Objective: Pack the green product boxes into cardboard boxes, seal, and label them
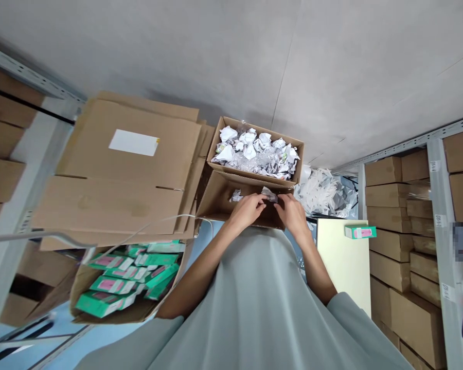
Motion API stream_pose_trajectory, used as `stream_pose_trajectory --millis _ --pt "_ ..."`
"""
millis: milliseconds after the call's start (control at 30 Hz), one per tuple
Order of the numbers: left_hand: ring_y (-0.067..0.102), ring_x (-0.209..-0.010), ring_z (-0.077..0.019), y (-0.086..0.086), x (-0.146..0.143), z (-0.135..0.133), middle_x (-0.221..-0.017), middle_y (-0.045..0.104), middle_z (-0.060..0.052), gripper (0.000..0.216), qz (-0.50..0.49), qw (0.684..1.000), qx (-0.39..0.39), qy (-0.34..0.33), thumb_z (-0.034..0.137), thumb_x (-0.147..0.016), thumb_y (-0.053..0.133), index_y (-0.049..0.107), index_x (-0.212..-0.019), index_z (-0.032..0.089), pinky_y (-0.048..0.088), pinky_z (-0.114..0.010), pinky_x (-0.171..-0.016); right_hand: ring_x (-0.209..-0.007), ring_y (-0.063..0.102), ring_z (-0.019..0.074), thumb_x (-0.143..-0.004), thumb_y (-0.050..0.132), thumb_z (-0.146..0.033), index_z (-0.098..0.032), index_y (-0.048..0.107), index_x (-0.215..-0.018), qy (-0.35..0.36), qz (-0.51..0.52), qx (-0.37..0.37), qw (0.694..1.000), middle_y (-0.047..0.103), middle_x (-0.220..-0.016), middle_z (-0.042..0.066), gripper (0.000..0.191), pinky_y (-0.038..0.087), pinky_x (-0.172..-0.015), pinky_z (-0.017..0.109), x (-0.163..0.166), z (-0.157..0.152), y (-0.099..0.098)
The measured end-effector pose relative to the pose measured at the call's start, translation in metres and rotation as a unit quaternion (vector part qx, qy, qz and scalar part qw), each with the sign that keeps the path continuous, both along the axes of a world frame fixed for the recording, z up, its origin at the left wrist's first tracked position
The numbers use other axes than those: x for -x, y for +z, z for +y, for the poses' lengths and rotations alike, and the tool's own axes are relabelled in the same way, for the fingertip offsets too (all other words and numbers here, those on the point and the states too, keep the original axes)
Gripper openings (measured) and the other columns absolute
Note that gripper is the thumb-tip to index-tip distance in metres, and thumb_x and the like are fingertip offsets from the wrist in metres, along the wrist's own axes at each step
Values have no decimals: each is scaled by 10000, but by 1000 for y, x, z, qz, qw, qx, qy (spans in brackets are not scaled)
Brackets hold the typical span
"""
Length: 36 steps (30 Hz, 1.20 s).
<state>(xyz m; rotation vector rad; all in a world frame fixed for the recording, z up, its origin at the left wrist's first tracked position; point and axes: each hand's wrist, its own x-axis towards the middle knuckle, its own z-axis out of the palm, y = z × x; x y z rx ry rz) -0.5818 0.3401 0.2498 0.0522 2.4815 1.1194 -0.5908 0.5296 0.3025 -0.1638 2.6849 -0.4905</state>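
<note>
Both my hands are over an open cardboard box right in front of me. My left hand has its fingers closed on the left side of a crumpled piece of paper. On that paper's right side, my right hand pinches with thumb and fingers. Another small crumpled paper lies inside the box, left of my hands. Just behind stands a second cardboard box, filled with balls of crumpled paper and some clear plastic wrap.
Flattened cartons lean at the left. Below them, a carton holds several green-and-pink boxes. A pale surface at the right bears one green box. Shredded white paper is heaped behind it. Shelves of cartons line the right.
</note>
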Motion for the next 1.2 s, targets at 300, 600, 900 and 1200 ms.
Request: stream_pose_trajectory --millis 300,600,900,1200 --pt "670 -1320 -368 17 -31 -75 -1403 696 -213 453 153 947 168 226 300 -1022 619 666 -1438 125 524 -489 -1162 -964 757 249 -1056 743 -356 -206 708 -1081 -92 21 -46 994 791 -1097 73 157 458 -749 301 -20 17 6" --pt "768 -1137 -360 4 -55 -116 -1228 808 -199 442 13 944 232 233 296 -1016 583 675 -1411 122 585 -466 -1008 -914 773 250 -1064 701 -277 -197 727 -1121 -169 -12 -92 981 812 -953 67 101 400 -705 298 -38 14 -5" --pt "779 -999 -307 34 -70 -95 -1030 821 -114 515 84 973 161 142 422 -994 574 690 -1421 157 581 -393 -905 -823 759 218 -1026 679 -278 -239 738 -1066 -316 23 -87 945 833 -985 30 81 348 -668 288 -127 54 26" --pt "771 -976 -319 41 -57 49 -1016 816 -105 492 124 983 73 -113 437 -977 558 713 -1359 169 569 -394 -887 -741 712 218 -1009 607 -329 -256 656 -964 -541 43 -90 835 804 -919 19 99 334 -656 290 -281 132 50"
